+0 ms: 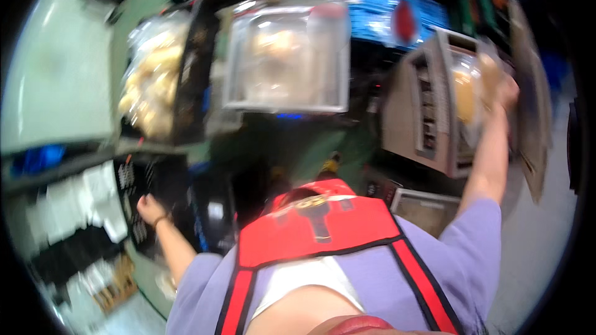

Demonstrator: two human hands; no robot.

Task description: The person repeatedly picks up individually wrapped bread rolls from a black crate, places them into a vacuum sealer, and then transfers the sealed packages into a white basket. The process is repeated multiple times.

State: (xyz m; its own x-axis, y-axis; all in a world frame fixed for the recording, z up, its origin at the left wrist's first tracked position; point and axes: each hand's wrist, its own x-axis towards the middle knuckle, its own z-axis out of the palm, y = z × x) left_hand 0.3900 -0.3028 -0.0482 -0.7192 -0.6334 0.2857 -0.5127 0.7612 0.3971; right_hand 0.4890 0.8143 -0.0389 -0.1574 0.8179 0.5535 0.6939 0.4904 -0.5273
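My right hand (505, 90) reaches out to the far right, over an open beige box (409, 111). It grips a clear plastic bag (489, 72) with light brown contents, blurred by motion. Another clear-wrapped packet (463, 95) with yellow-orange contents lies inside that box, next to the bag. On the left side, my left hand (151, 210) hangs in front of a black crate (135, 172). Its fingers look curled, but blur hides whether anything is between them.
A pale plastic bin (286, 107) with bagged food stands ahead. Left of it, clear bags of pale yellow pieces (156, 74) rest by a black crate. Blue packages (372, 9) lie beyond. Cardboard (531, 102) borders the right; white packages (88, 200) are stacked at left.
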